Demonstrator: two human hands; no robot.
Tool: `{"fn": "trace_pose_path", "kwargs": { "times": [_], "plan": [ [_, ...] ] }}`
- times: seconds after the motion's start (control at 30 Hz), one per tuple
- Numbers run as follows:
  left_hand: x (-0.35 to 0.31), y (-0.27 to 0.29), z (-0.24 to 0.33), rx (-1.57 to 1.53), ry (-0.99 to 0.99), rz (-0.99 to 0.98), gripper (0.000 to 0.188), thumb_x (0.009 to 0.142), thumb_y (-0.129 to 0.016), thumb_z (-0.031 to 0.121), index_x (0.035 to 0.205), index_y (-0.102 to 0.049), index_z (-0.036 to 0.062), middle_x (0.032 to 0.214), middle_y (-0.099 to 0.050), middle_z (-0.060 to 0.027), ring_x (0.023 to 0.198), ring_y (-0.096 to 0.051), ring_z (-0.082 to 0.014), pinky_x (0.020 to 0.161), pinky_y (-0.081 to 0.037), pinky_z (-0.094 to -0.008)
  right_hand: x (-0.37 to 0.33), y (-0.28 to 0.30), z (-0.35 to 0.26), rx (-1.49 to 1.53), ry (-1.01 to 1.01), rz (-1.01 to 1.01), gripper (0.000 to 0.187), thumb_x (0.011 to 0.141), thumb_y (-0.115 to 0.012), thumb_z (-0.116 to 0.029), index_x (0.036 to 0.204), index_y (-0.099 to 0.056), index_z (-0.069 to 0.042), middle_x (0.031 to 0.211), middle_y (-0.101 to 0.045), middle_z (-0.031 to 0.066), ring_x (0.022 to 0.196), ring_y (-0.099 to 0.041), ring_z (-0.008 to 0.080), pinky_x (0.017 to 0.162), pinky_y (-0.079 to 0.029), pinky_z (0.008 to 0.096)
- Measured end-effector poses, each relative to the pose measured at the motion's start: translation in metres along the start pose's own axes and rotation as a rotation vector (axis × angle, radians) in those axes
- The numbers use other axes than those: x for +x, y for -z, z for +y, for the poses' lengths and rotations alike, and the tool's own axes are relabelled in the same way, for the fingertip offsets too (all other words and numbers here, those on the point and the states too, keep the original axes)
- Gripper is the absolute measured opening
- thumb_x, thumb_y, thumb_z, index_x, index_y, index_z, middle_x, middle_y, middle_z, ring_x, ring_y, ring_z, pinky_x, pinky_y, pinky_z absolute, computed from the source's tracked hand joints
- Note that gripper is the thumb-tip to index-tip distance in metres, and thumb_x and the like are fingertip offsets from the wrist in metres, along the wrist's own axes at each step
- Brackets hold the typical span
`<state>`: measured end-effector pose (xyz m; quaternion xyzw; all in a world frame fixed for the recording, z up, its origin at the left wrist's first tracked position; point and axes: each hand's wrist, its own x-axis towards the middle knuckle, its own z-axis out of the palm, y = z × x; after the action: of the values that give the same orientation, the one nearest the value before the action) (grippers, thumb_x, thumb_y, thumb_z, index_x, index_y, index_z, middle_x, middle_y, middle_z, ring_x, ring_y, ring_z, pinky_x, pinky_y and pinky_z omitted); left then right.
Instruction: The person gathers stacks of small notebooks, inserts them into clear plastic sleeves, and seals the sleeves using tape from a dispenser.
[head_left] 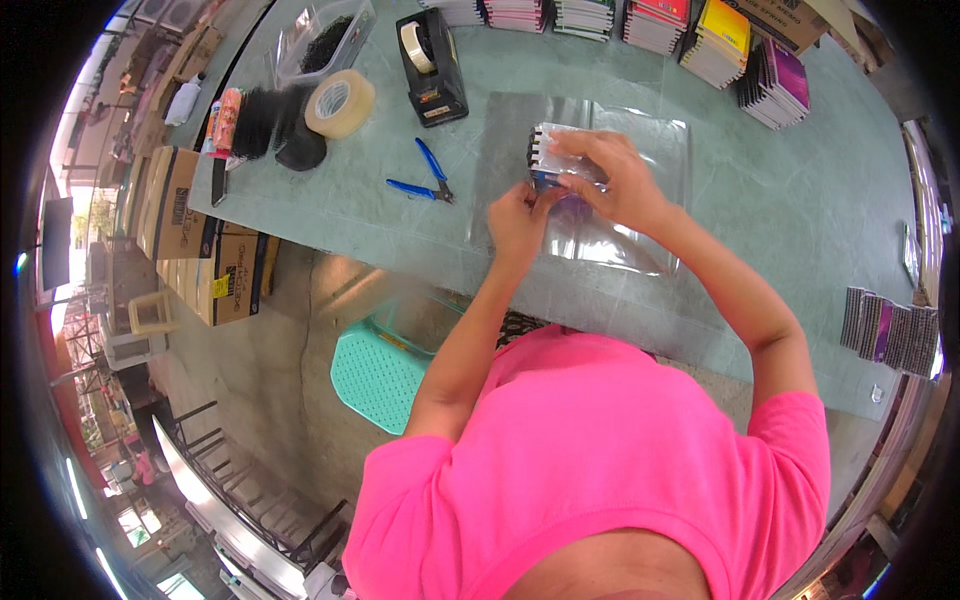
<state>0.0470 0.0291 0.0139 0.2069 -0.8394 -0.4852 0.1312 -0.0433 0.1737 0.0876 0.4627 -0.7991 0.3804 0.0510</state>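
A small stack of spiral notebooks [543, 157], with white pages and black coils along the left side, sits over a clear plastic sheet [650, 240] on the table. My right hand [622, 180] is closed over the stack from the right, thumb low and fingers across the top. At the stack's lower left corner, my left hand [516, 222] is pinched with thumb and forefinger against the coil edge. A patch of purple and blue shows beneath my fingers; my hands hide most of it. Blue-handled cutting pliers [430, 180] lie open to the left of my left hand.
A black tape dispenser [432, 75], a tape roll [340, 104] and a clear tub [325, 45] of black bits stand at the upper left. Coloured notebook stacks [718, 42] line the far edge. A turquoise stool [380, 370] and cardboard boxes [225, 270] are off the table's near left side.
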Motion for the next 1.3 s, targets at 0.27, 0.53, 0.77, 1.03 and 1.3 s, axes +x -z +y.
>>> {"fn": "trace_pose_path", "kwargs": {
  "times": [0.27,0.53,0.77,1.03,1.3],
  "plan": [
    [0.057,0.017,0.037,-0.163,-0.424,-0.267,0.073,0.055,-0.085,0.021,0.117,-0.050,0.0034,0.110,-0.057,-0.0108,0.096,-0.057,-0.0240,0.080,-0.046,-0.0337,0.017,0.054,0.024,0.334,-0.815,-0.502,0.055,0.089,-0.048,-0.049,0.113,-0.055,0.000,0.083,-0.060,0.0118,0.065,-0.062,0.0184,0.052,-0.051,0.0311],
    [-0.034,-0.100,0.157,0.023,-1.248,-0.566,0.071,0.064,-0.077,0.027,0.124,-0.047,0.0043,0.120,-0.050,-0.0185,0.115,-0.045,-0.0341,0.100,-0.031,-0.0441,-0.153,0.180,0.017,0.324,-1.064,0.165,0.067,0.080,-0.054,-0.060,0.116,-0.055,-0.004,0.109,-0.055,0.0145,0.100,-0.055,0.0240,0.080,-0.046,0.0384],
    [-0.164,-0.170,0.092,0.020,-1.413,-1.273,0.054,0.073,-0.068,0.031,0.121,-0.051,0.0127,0.124,-0.044,-0.0157,0.117,-0.038,-0.0341,0.095,-0.031,-0.0479,-0.299,0.152,0.024,-0.650,-1.521,0.297,0.104,0.045,-0.078,-0.054,0.135,-0.034,-0.025,0.130,-0.039,0.0165,0.122,-0.036,0.0362,0.095,-0.029,0.0589],
    [-0.173,-0.181,0.081,0.109,-1.464,-1.208,0.035,0.078,-0.064,0.022,0.112,-0.057,0.0185,0.120,-0.045,-0.0078,0.113,-0.040,-0.0251,0.091,-0.031,-0.0421,-0.356,0.285,0.034,-0.746,-1.520,0.492,0.096,0.043,-0.079,-0.038,0.130,-0.040,-0.025,0.124,-0.044,0.0108,0.118,-0.039,0.0326,0.094,-0.033,0.0555],
    [-0.178,-0.184,0.084,0.080,-1.420,-1.218,0.032,0.078,-0.064,0.020,0.109,-0.058,0.0187,0.118,-0.045,-0.0059,0.112,-0.041,-0.0228,0.090,-0.032,-0.0418,-0.426,0.369,0.057,-0.835,-1.450,0.642,0.075,0.055,-0.079,-0.045,0.122,-0.052,-0.026,0.135,-0.037,0.0059,0.126,-0.030,0.0330,0.098,-0.026,0.0625]
  ]
}}
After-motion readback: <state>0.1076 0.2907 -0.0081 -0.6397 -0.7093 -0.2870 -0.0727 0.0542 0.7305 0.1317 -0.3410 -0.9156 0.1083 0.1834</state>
